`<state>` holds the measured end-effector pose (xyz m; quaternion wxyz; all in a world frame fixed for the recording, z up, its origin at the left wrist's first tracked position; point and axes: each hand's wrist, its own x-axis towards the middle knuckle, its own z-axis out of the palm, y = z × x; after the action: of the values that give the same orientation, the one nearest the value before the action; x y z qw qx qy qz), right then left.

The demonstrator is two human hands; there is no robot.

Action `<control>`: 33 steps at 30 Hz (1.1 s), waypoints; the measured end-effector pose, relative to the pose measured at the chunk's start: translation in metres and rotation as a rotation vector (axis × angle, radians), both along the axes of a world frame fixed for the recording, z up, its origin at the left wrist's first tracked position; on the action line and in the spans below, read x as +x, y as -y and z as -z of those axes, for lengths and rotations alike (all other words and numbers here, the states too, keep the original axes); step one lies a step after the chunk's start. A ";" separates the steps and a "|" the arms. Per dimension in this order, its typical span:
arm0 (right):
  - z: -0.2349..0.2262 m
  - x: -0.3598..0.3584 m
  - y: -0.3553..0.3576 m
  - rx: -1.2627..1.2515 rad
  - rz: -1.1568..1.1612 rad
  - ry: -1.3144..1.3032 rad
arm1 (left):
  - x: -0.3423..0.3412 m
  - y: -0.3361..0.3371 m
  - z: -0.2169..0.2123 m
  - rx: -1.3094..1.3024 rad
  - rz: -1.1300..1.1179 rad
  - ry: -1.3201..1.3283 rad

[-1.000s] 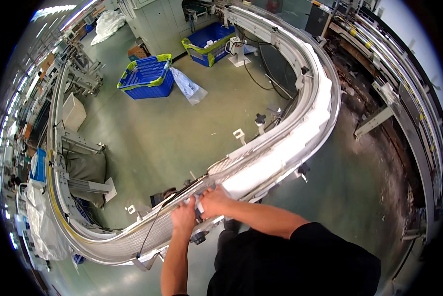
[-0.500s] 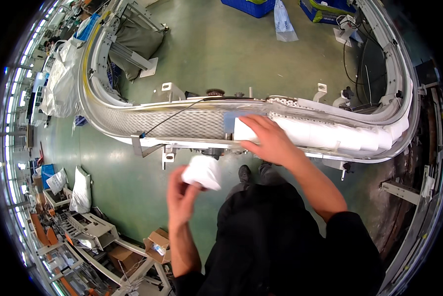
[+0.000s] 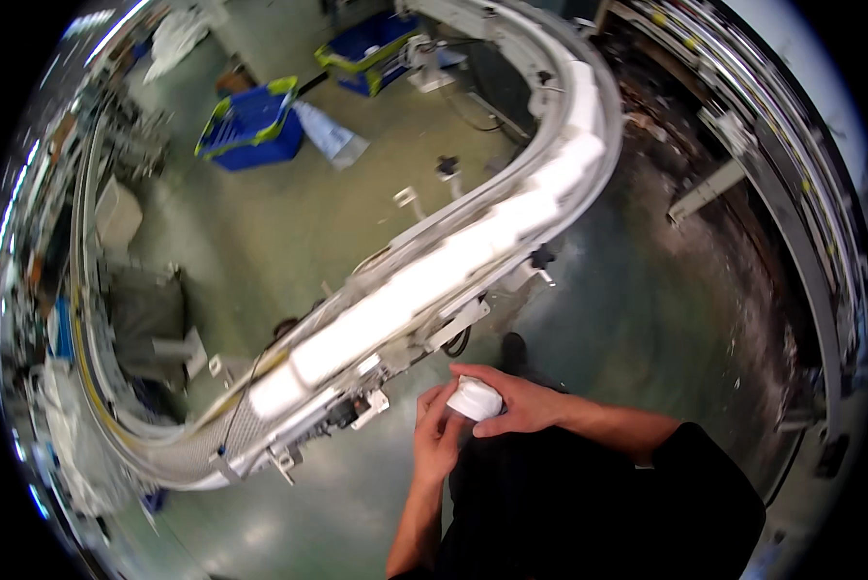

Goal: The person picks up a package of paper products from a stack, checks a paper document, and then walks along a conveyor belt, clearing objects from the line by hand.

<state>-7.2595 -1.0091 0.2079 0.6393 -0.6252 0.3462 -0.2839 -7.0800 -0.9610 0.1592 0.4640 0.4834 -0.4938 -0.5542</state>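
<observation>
In front of my body, off the near side of the conveyor, I hold a small white roll-like piece with a slightly creased surface. My left hand grips its left side with bent fingers. Around its right side curl the fingers and thumb of my right hand. The far ends of some fingers are hidden by the piece. Similar white pieces lie end to end in a long row on the curved conveyor, beyond my hands. Glare hides their details.
Blue baskets with green-yellow rims, one of them the nearer basket, stand on the floor inside the conveyor's curve, beside a clear plastic bag. A metal frame runs along the right. Brackets and knobs jut from the conveyor's near edge.
My view has turned to the right. My right hand has left the row on the conveyor and joined my left hand on the white piece, which is now close to my body.
</observation>
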 end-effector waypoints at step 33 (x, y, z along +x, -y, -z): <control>0.074 -0.694 0.121 0.487 1.284 0.594 | -0.754 0.254 0.001 -0.352 0.835 0.326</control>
<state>-7.9532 -1.1303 0.1339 0.5348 -0.0380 0.5091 -0.6733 -7.8341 -1.2152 0.1581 0.1932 0.2384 -0.7983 -0.5183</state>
